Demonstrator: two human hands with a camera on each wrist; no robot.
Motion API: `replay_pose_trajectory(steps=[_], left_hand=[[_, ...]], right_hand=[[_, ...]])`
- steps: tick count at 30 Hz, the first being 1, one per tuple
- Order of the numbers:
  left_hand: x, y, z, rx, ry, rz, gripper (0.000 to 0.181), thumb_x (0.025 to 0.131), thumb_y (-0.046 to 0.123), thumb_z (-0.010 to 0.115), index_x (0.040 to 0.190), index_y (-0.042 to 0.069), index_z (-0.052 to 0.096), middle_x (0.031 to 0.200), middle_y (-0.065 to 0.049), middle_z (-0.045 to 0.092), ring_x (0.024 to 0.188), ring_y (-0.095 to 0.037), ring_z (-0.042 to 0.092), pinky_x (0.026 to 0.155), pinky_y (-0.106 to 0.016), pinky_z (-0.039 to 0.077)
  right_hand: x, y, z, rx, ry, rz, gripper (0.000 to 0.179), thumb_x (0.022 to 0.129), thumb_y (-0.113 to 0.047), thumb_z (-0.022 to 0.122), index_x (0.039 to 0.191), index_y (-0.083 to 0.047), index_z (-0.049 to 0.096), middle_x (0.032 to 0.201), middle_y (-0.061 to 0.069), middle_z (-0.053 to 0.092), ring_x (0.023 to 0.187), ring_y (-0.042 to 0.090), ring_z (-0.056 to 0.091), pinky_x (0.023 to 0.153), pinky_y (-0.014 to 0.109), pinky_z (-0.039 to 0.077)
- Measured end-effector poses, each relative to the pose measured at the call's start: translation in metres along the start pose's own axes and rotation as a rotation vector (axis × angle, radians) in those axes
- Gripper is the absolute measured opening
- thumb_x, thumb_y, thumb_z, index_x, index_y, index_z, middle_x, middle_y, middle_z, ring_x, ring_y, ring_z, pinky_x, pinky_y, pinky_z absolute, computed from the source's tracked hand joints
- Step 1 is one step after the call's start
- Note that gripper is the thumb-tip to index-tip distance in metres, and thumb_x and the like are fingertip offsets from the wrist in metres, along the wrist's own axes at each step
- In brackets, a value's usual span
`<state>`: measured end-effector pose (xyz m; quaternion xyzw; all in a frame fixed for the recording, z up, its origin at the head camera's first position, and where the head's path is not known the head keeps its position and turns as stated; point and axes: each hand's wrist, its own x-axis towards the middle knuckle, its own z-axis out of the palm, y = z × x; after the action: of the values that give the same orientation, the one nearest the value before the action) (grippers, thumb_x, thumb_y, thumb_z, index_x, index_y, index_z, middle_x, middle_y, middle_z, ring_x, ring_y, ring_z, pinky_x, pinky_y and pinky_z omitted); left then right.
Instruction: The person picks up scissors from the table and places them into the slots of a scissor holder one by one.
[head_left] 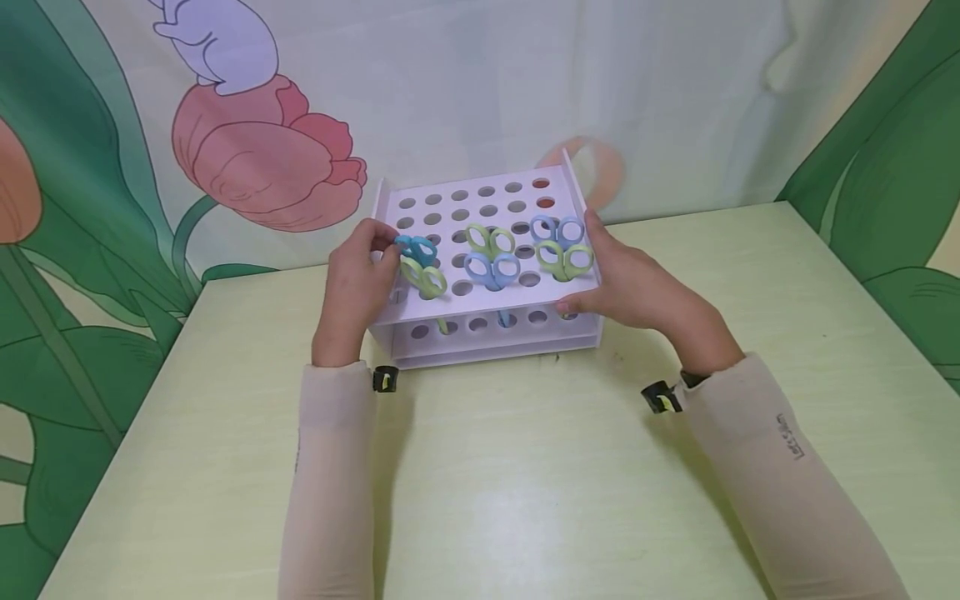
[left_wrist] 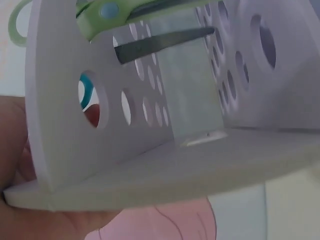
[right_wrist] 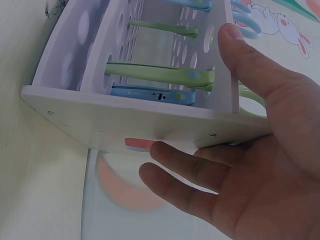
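Note:
A white rack (head_left: 450,310) with rows of round holes stands on the table and holds several small scissors, handles up. At its left side, my left hand (head_left: 356,275) pinches the loop of the teal scissors (head_left: 422,250) between thumb and index finger. Just in front are green scissors (head_left: 424,279), whose pivot shows under the top board in the left wrist view. My right hand (head_left: 626,279) holds the rack's right end, thumb over the front top edge and fingers along the side panel (right_wrist: 165,117). Near that thumb stand green scissors (head_left: 562,260) and blue scissors (head_left: 557,229).
Mid-rack are another green pair of scissors (head_left: 491,240) and a blue pair of scissors (head_left: 492,270). The pale table (head_left: 510,467) extends in front and to both sides. A printed curtain (head_left: 465,92) hangs right behind the rack.

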<state>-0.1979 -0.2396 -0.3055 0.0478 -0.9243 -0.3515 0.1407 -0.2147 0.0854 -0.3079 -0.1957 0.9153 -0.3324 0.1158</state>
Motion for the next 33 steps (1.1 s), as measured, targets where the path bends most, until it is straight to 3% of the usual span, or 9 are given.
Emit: replay_pose_trajectory(steps=[6,11,25,33], left_hand=[[-0.002,-0.005,-0.009,0.067,-0.122,0.076,0.019,0.105,0.012,0.051,0.123,0.005,0.055,0.123,-0.014,0.061,0.111,-0.031,0.054,0.101,-0.049,0.043],[-0.001,-0.008,-0.010,0.143,-0.156,0.150,0.022,0.099,0.001,0.056,0.118,0.003,0.066,0.119,-0.016,0.066,0.113,-0.032,0.054,0.102,-0.049,0.041],[-0.002,-0.003,-0.001,0.078,-0.025,0.083,0.023,0.104,0.012,0.057,0.124,0.006,0.066,0.112,-0.012,0.067,0.100,-0.028,0.058,0.089,-0.042,0.048],[-0.001,-0.005,-0.002,0.052,-0.052,0.116,0.028,0.102,0.012,0.060,0.128,0.014,0.071,0.132,-0.008,0.065,0.127,-0.027,0.054,0.108,-0.045,0.040]], right_hand=[[0.000,0.000,0.002,-0.001,0.003,-0.009,0.131,0.082,-0.043,0.084,0.159,-0.017,-0.019,0.150,0.018,0.039,0.119,0.033,0.046,0.107,0.052,0.034],[0.000,0.000,0.002,-0.006,0.005,-0.014,0.131,0.083,-0.042,0.084,0.159,-0.017,-0.018,0.150,0.017,0.041,0.117,0.032,0.047,0.106,0.051,0.035],[0.000,0.000,0.000,-0.008,0.001,-0.007,0.132,0.082,-0.043,0.084,0.159,-0.017,-0.020,0.151,0.017,0.040,0.119,0.032,0.047,0.106,0.052,0.035],[-0.001,-0.002,0.000,-0.008,0.002,0.005,0.132,0.082,-0.044,0.084,0.159,-0.018,-0.020,0.151,0.017,0.040,0.117,0.032,0.048,0.105,0.052,0.036]])
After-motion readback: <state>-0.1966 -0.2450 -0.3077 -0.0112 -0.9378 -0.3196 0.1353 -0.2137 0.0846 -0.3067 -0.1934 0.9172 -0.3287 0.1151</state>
